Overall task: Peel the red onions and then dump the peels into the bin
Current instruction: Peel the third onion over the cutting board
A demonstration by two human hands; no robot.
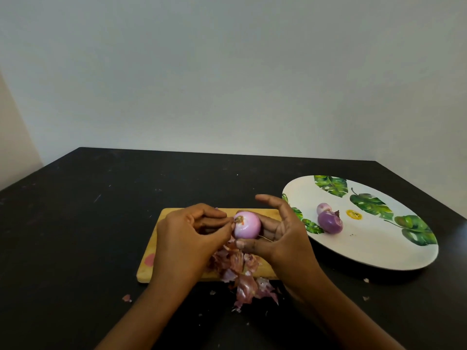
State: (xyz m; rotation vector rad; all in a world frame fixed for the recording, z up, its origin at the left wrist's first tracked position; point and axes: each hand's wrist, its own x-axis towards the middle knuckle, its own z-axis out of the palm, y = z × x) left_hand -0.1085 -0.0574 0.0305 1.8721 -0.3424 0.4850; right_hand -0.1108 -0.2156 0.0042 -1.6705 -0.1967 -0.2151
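Right hand cradles the onion, root end facing the left hand, whose fingers pinch the root tuft.

Both forearms reach in from the near edge. The left hand, fingers curled, pinches the root end of the onion. The right hand cradles it, thumb on its near side, forefinger lifted clear.
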